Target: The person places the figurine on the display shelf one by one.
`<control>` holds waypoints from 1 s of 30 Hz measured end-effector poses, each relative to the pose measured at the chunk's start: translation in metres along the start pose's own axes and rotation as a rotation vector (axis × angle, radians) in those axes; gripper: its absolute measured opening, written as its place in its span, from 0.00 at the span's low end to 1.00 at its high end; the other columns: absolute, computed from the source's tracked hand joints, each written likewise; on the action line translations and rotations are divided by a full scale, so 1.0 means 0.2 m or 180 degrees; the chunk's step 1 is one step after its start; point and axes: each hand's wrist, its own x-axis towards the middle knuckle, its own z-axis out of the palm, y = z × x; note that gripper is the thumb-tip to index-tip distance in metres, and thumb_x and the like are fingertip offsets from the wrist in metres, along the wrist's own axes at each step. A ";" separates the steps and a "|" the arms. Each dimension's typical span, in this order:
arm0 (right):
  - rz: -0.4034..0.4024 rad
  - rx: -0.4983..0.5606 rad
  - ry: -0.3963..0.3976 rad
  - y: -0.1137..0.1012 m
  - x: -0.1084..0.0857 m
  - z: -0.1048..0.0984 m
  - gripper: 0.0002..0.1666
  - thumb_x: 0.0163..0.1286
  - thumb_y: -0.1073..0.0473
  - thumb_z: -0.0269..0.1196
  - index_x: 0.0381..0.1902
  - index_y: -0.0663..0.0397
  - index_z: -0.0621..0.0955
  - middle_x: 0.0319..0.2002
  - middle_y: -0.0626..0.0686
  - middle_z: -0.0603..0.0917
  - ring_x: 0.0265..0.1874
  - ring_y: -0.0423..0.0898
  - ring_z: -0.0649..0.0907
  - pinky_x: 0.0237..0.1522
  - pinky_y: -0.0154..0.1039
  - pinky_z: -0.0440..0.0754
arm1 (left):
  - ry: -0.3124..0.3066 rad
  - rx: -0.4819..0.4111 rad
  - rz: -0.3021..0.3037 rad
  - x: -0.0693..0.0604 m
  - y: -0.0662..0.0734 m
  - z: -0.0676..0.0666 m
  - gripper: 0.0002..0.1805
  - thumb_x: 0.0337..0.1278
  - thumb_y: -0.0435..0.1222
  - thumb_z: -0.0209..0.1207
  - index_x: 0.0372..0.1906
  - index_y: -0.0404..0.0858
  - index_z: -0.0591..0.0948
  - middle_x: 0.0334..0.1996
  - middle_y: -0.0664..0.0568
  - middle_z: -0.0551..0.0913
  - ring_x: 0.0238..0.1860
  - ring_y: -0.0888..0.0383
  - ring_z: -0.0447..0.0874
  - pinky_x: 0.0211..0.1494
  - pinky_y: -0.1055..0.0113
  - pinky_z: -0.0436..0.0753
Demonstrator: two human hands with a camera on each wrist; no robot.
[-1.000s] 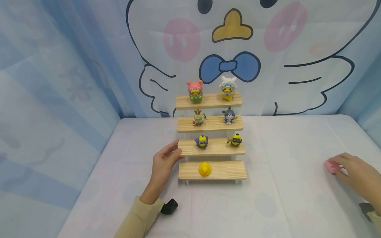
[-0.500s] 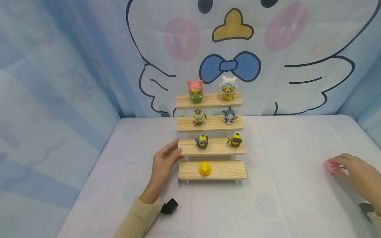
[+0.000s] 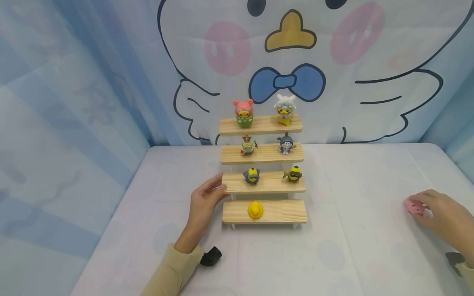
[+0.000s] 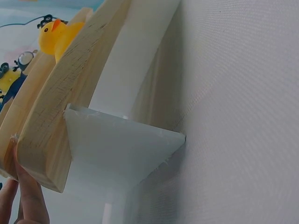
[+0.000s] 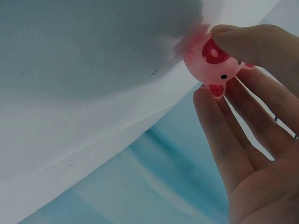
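Observation:
A stepped wooden display shelf with pale supports stands mid-table. My left hand pinches the left end of its second board from the bottom, thumb in front; its fingertips show at the boards in the left wrist view. A yellow rubber duck sits left of middle on the lowest board. Far right, my right hand holds a pink pig toy at the tabletop. In the right wrist view the thumb and fingertips pinch the pig, thumb partly covering its face.
Two figures stand on each upper board, among them a pink-hooded one, a crowned one and a yellow one. A black object lies by my left sleeve. A printed cloth backdrop hangs behind the white-covered table.

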 end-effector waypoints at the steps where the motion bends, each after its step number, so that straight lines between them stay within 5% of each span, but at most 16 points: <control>1: 0.0005 0.0007 -0.0001 0.00 0.00 0.00 0.29 0.43 0.73 0.77 0.43 0.79 0.78 0.40 0.73 0.77 0.33 0.65 0.78 0.41 0.69 0.79 | -0.0001 -0.0005 -0.0002 0.00 0.00 0.00 0.22 0.65 0.32 0.62 0.64 0.38 0.77 0.56 0.41 0.80 0.49 0.55 0.85 0.55 0.63 0.87; 15: 0.0042 0.0085 0.0057 0.01 0.02 0.00 0.25 0.44 0.72 0.75 0.41 0.79 0.80 0.38 0.73 0.79 0.38 0.72 0.78 0.41 0.70 0.77 | -0.0015 -0.0050 0.0005 0.00 0.00 0.00 0.24 0.64 0.32 0.63 0.65 0.36 0.76 0.57 0.40 0.79 0.48 0.56 0.85 0.53 0.62 0.88; 22: -0.0052 0.0031 0.0223 0.00 0.02 -0.01 0.23 0.44 0.70 0.77 0.38 0.77 0.81 0.33 0.68 0.80 0.32 0.66 0.79 0.37 0.67 0.80 | -0.0020 -0.0049 0.0017 0.00 0.00 0.00 0.23 0.65 0.32 0.63 0.64 0.36 0.77 0.57 0.40 0.79 0.49 0.56 0.85 0.54 0.62 0.88; 30: 0.0084 -0.0069 0.0066 -0.10 0.03 -0.05 0.26 0.48 0.67 0.77 0.43 0.77 0.81 0.35 0.68 0.80 0.34 0.63 0.77 0.46 0.71 0.78 | -0.0021 -0.0077 0.0014 0.00 0.00 0.00 0.24 0.64 0.32 0.63 0.65 0.36 0.76 0.58 0.39 0.79 0.48 0.56 0.85 0.53 0.63 0.88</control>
